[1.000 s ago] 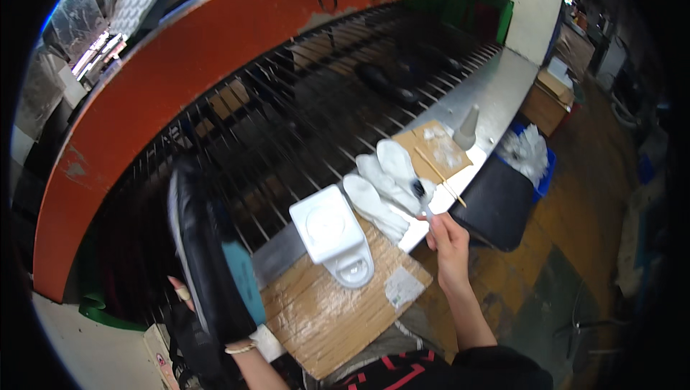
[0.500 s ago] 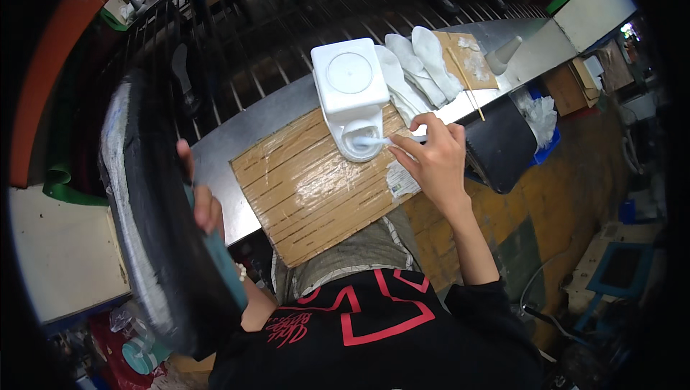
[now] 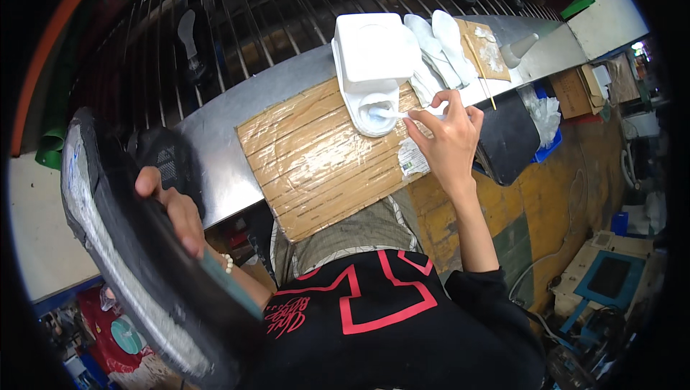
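Note:
My right hand (image 3: 454, 144) is closed in a pinch on a thin, pale brush (image 3: 394, 113). The brush's bluish tip dips into the small round cup at the front of a white plastic pot (image 3: 370, 49). This pot stands at the far edge of a cardboard sheet (image 3: 320, 156). On the left, my left hand (image 3: 176, 210) shows bent fingers beside a large, blurred black thing (image 3: 136, 246) with a whitish edge. That thing hides part of the hand and forearm, and whether the fingers grip it cannot be told. A dark shoe (image 3: 167, 160) lies just beyond these fingers.
Right of the pot lie several white sole-shaped pieces (image 3: 454, 42), a thin wooden stick (image 3: 480, 72) and a grey cone (image 3: 521, 50). A rack of metal rods (image 3: 251, 20) runs behind the metal bench (image 3: 215, 131). A black padded thing (image 3: 507, 146) stands at the right.
The bench and pot sit higher in the picture. My left hand and the black thing appear farther left, exposing the dark shoe. My right hand keeps the brush in the cup.

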Demonstrator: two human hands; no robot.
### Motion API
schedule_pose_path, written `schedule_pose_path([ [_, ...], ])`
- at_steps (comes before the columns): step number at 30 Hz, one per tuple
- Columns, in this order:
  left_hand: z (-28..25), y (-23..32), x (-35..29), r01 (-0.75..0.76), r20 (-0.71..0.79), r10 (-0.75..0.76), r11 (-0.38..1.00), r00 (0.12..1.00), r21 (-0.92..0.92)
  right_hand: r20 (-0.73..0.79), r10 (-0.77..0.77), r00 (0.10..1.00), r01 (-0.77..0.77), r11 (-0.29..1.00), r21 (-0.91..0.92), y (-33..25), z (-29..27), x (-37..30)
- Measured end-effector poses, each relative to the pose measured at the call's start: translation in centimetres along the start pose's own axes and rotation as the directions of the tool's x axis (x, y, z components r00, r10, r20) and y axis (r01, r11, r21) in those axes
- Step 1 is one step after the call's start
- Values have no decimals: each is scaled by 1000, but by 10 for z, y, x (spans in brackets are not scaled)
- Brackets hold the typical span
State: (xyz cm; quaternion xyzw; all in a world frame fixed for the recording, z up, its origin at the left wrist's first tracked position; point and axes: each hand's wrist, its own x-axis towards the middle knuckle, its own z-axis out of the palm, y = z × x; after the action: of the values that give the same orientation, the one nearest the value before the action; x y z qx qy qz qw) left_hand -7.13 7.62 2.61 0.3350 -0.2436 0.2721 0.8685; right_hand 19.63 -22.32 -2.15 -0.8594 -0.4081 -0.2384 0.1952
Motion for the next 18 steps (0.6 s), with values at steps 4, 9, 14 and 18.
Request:
schedule_pose_path([
  [4, 9, -9, 2, -80, -78, 61, 961, 995, -263, 21, 41, 999, -41, 999, 21, 2, 2, -1],
  [9, 16, -14, 10, -198, -201, 174, 974, 964, -106, -19, 89, 996, -89, 996, 30, 1, 5, -4],
  [14, 13, -8, 18, -145, -45, 144, 989, 989, -15, -14, 101, 995, -100, 994, 53, 2, 7, -6],
  [18, 12, 7, 27, -194, -3, 194, 981, 981, 23, -44, 134, 990, -131, 989, 68, 5, 4, -17],
])
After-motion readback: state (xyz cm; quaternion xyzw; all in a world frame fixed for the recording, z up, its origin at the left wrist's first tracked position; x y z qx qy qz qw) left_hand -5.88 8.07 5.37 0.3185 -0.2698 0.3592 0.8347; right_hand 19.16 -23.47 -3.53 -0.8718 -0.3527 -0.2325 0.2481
